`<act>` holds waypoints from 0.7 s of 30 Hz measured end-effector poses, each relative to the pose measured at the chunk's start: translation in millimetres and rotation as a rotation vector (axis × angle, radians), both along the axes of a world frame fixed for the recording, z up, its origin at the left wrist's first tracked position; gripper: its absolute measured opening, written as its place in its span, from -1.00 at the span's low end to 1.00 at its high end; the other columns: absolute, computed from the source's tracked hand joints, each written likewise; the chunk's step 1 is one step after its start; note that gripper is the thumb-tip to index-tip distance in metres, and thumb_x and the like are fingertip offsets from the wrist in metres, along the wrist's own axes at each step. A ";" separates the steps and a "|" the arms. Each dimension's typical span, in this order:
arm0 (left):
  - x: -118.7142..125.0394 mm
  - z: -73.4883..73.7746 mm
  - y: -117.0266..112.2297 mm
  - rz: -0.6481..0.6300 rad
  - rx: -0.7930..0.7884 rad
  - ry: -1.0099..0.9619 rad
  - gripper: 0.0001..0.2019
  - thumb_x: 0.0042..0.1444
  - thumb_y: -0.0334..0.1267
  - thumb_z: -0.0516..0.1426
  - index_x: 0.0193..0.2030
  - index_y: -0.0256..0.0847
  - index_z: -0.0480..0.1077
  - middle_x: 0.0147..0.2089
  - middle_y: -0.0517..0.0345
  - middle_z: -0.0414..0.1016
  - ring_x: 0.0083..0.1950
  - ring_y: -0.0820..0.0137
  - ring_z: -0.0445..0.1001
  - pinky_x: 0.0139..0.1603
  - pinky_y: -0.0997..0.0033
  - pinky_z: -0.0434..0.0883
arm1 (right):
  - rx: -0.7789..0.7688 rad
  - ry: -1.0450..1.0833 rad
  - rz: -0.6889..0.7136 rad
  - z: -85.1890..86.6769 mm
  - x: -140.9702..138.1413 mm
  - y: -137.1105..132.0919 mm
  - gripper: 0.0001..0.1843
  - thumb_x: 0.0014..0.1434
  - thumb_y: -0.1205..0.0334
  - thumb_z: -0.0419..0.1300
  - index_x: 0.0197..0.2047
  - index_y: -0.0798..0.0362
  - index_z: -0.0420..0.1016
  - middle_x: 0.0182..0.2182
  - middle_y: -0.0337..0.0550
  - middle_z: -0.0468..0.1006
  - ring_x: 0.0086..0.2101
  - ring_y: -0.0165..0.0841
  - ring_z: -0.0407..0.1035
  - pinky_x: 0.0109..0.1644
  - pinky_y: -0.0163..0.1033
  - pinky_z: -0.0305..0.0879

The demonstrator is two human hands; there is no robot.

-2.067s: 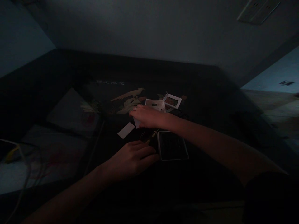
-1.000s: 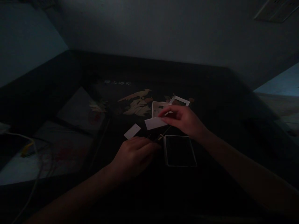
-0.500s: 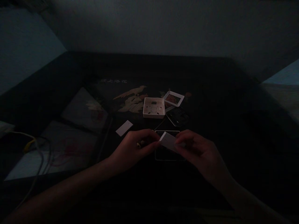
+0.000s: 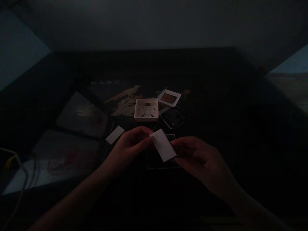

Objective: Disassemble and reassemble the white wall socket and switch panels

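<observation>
Between my two hands is a white switch rocker plate (image 4: 163, 146), tilted with its broad face toward me. My left hand (image 4: 134, 141) pinches its upper left corner. The fingers of my right hand (image 4: 199, 152) close on its lower right edge. Below the plate, partly covered by it, lies a dark square part with a pale rim (image 4: 154, 167). A second white rocker plate (image 4: 115, 134) rests on the table just left of my left hand. Beyond my hands sits an open white wall box (image 4: 146, 110).
A white frame (image 4: 169, 98) leans against the box's right side, overlapping a black switch base (image 4: 174, 117). The dark glossy table (image 4: 216, 106) carries a bird-and-flower picture (image 4: 127, 93) and reflections. At the left edge runs a pale cable (image 4: 22, 179) with a yellow tie.
The held plate has been turned so that more of its face shows. The whole view has shifted, so the table items appear further left.
</observation>
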State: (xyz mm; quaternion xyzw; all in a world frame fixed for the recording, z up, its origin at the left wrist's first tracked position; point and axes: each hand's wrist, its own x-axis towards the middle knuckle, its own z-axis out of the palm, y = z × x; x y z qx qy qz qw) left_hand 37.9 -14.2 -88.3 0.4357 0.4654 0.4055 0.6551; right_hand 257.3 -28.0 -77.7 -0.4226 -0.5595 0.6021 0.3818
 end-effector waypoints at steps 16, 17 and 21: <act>1.5 4.1 -4.0 -0.032 -0.041 -0.018 -0.85 0.10 -0.37 0.31 -0.20 -0.18 0.47 -0.32 0.31 0.62 -0.30 0.54 0.60 -0.31 0.72 0.47 | 0.511 -0.284 -0.041 -19.2 -1.7 -6.2 -0.53 0.15 0.47 0.28 0.09 -0.10 0.44 -0.01 -0.19 0.54 -0.04 -0.40 0.52 -0.02 -0.38 0.54; 1.7 4.0 -4.9 -0.041 -0.028 0.008 -0.85 0.10 -0.35 0.31 -0.19 -0.18 0.47 -0.32 0.30 0.62 -0.30 0.53 0.60 -0.32 0.72 0.47 | 0.630 -0.376 -0.046 -21.0 -1.0 -6.6 -0.51 0.16 0.45 0.28 0.13 -0.06 0.42 0.06 -0.11 0.49 0.03 -0.35 0.47 0.05 -0.31 0.52; 2.1 4.1 -9.8 -0.075 0.040 0.187 -0.82 0.10 -0.32 0.30 -0.14 -0.19 0.49 -0.34 0.26 0.61 -0.32 0.49 0.59 -0.33 0.66 0.48 | 0.907 -0.569 0.044 -26.1 -1.9 -8.4 -0.42 0.23 0.38 0.24 0.30 0.08 0.25 0.23 0.07 0.35 0.23 -0.23 0.26 0.26 -0.13 0.37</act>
